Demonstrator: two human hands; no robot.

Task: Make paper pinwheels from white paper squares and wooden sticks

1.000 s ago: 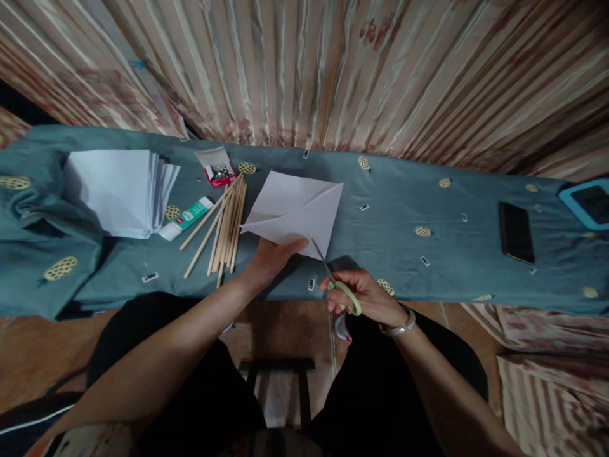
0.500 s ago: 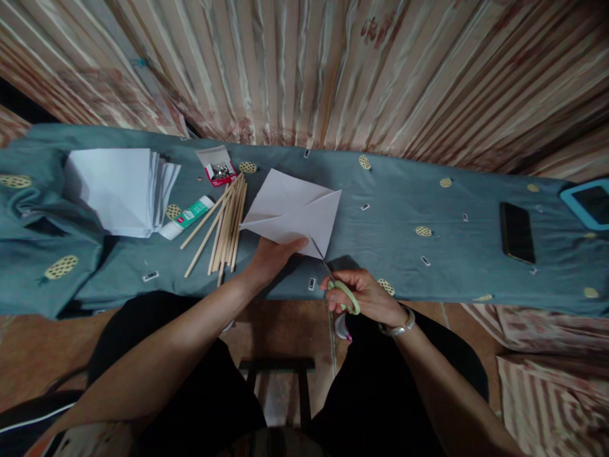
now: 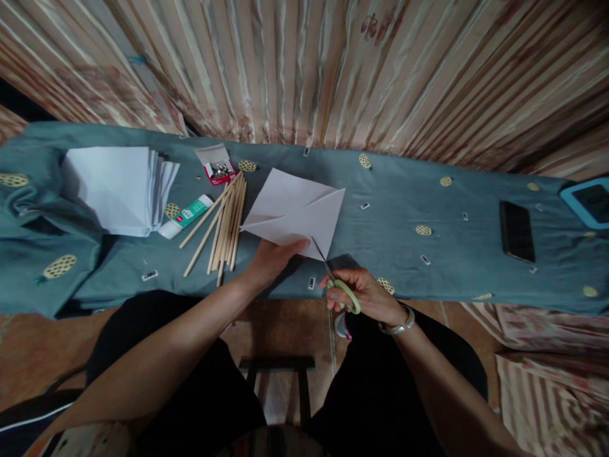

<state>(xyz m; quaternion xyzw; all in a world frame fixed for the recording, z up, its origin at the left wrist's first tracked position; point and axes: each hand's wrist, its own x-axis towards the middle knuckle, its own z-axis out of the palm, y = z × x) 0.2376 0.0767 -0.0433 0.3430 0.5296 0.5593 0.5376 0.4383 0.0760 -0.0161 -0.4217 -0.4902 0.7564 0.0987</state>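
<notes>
A square sheet of white paper (image 3: 295,206) is held over the table, with slits and creases running in from its corners. My left hand (image 3: 273,257) grips its near edge, thumb on top and the fingers hidden beneath. In my right hand (image 3: 359,292) is a pair of scissors (image 3: 345,293) with pale green handles, my fingers through the loops. The scissor blades lie at the paper's near right corner, pointing inward from the edge. Just left of the paper, a bunch of thin wooden sticks (image 3: 226,228) rests on the cloth.
A stack of white paper (image 3: 111,190) lies at the left, near a green and white glue tube (image 3: 190,212). A small red box (image 3: 221,171) of metal pins stands open behind the sticks. At the right are a phone (image 3: 517,231) and a blue-framed device (image 3: 590,203). Patterned cloth (image 3: 399,209) covers the table.
The paper's right side has shifted very slightly to the right. Both hands and the scissors stay almost where they were.
</notes>
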